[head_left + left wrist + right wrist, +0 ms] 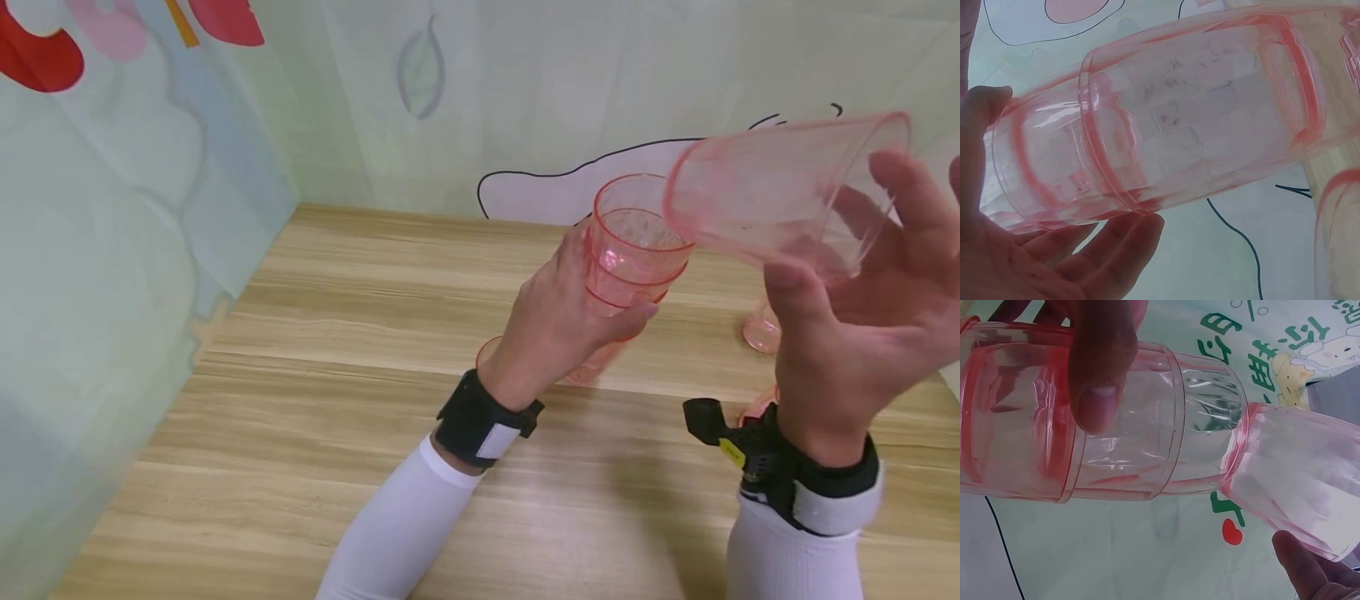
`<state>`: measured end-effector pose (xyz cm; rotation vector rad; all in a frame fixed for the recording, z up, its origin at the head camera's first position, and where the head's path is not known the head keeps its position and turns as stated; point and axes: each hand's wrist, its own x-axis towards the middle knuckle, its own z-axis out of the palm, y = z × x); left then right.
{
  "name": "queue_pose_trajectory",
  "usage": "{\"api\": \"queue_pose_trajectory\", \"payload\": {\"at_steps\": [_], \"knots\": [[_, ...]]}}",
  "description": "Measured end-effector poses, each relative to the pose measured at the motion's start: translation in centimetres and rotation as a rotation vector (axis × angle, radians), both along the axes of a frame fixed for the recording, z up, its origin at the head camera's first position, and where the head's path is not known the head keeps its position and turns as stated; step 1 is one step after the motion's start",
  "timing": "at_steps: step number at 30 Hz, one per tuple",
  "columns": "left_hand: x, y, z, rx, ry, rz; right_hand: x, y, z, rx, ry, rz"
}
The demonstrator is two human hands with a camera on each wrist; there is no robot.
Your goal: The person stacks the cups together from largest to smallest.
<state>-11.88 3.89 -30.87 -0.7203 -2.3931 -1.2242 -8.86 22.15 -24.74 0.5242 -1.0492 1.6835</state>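
My left hand (558, 308) grips a stack of clear pink tumblers (637, 258), thumb on the near side. The stack leans with its open top up and to the right; several rims show along it in the left wrist view. My right hand (870, 325) holds a single clear pink tumbler (780, 192) by its wide end, between thumb and fingers. That tumbler lies tilted nearly sideways, its narrow end right at the stack's top rim. In the right wrist view the narrow end of the tumbler (1297, 475) overlaps the stack's rim.
On the wooden table (300, 417) a small pink tumbler (762, 331) stands at the right, partly behind my right hand. Another pink rim (487, 350) shows behind my left wrist. A printed cloth (525, 92) hangs behind the table and along its left side.
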Motion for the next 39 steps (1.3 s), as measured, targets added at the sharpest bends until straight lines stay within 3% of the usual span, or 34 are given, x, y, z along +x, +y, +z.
{"api": "queue_pose_trajectory", "payload": {"at_steps": [4, 15, 23, 29, 35, 39], "knots": [[0.1, -0.1, 0.1, -0.011, -0.045, 0.012, -0.1, -0.3, -0.1, -0.005, -0.002, 0.031], [0.1, -0.3, 0.1, -0.016, -0.046, 0.033, 0.0, -1.2, 0.4, 0.018, -0.049, 0.071], [0.3, -0.3, -0.1, -0.002, 0.028, 0.045, 0.0, -2.6, 1.1, 0.022, -0.044, 0.070], [0.5, -0.1, 0.0, 0.012, 0.052, 0.012, -0.5, -3.4, 1.4, 0.037, -0.039, 0.044], [0.9, 0.4, 0.0, 0.011, 0.053, 0.007, -0.9, -4.0, 1.3, 0.104, -0.089, 0.003], [1.1, 0.6, 0.0, 0.001, 0.063, 0.012, -1.0, -4.1, 0.9, 0.228, -0.208, -0.050]]}}
